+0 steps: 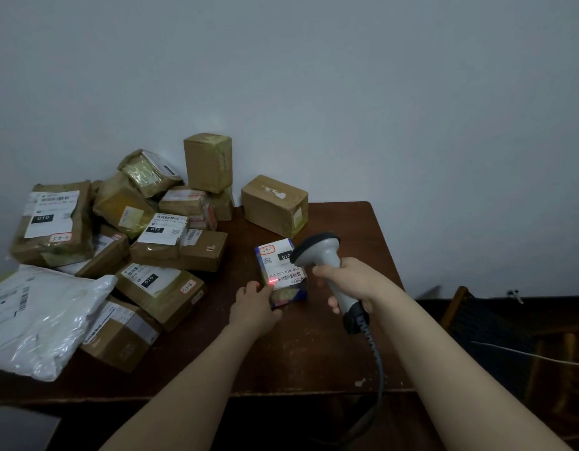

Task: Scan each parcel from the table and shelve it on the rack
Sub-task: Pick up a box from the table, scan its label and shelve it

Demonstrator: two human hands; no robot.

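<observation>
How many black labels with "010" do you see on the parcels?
4: one on the big left parcel, one on the middle parcel, one on the front parcel, and one on the small box under the scanner. More may be hidden among the parcels.

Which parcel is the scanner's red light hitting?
The small blue-sided box held by the left hand, under the barcode scanner; the others, brown cartons and a white bag, sit unlit.

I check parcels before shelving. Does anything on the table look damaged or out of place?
The cardboard parcels at the table's left lie in a loose heap, several tilted; one tall carton stands on end atop another. The small box facing the barcode scanner sits apart.
</observation>
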